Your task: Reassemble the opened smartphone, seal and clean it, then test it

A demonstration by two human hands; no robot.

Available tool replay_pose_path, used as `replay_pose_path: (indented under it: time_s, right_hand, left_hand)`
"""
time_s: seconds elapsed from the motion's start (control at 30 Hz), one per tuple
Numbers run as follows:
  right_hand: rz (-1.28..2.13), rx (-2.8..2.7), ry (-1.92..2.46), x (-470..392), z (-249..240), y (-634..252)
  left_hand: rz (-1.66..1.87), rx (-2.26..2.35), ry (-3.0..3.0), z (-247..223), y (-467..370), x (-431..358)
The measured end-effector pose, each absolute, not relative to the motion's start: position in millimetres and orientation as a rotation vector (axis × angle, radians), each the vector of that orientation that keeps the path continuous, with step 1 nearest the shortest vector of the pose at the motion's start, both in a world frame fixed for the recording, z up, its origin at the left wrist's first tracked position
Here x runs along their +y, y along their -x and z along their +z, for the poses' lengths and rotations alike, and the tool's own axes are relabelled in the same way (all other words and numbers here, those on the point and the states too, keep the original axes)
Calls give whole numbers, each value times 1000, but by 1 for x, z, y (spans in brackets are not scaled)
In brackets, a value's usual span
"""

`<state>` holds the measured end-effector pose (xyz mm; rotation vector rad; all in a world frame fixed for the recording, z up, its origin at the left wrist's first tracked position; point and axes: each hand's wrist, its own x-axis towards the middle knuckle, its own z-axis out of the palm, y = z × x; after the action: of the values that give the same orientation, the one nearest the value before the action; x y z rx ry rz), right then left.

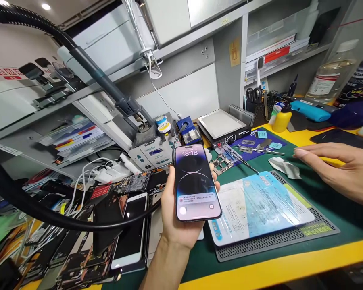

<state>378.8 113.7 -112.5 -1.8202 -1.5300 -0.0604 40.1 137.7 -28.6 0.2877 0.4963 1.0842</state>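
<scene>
A smartphone point(196, 181) with a lit lock screen reading 18:18 lies face up in my left hand point(181, 225), whose fingers wrap round its right edge. At the right, my right hand point(335, 169) hovers above the green mat point(335, 201), palm partly hidden, thumb and index finger reaching left near a crumpled white tissue point(284, 167). Something yellow shows behind its fingers; whether it is held is unclear. A blue and white plastic-wrapped package point(260, 207) rests on a grey perforated pad point(326, 229) between the hands.
A thick black cable point(87, 223) loops across the left over piled phones and parts point(130, 229). Behind stand a soldering station point(154, 155) and a heating plate point(222, 123). Tweezers point(260, 150), a circuit board point(222, 161) and a yellow bottle point(282, 119) sit towards the back right.
</scene>
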Motion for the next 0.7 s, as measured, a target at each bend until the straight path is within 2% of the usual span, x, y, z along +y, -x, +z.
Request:
replay_pose_path:
  time_s: [0.07, 0.13, 0.2, 0.3, 0.37, 0.5, 0.7]
  right_hand:
    - [-122, -1463, 1801, 121, -101, -368]
    - [81, -1384, 1759, 118, -85, -353]
    - [595, -1413, 1630, 106, -68, -330]
    - [1492, -1519, 1193, 87, -48, -286]
    - [1828, -1354, 941, 80, -40, -259]
    - [1962, -1101, 695, 74, -35, -229]
    - [1870, -1112, 677, 64, -45, -221]
  left_hand:
    - [1080, 492, -271, -27, -40, 137]
    - [1050, 491, -253, -25, -40, 137]
    - [1028, 491, -240, -23, -42, 137]
    - [1052, 483, -219, -17, -49, 136]
    - [1072, 500, -211, -13, -55, 132]
    - [1102, 547, -251, -10, -62, 119]
    - [1047, 430, -374, -14, -63, 107]
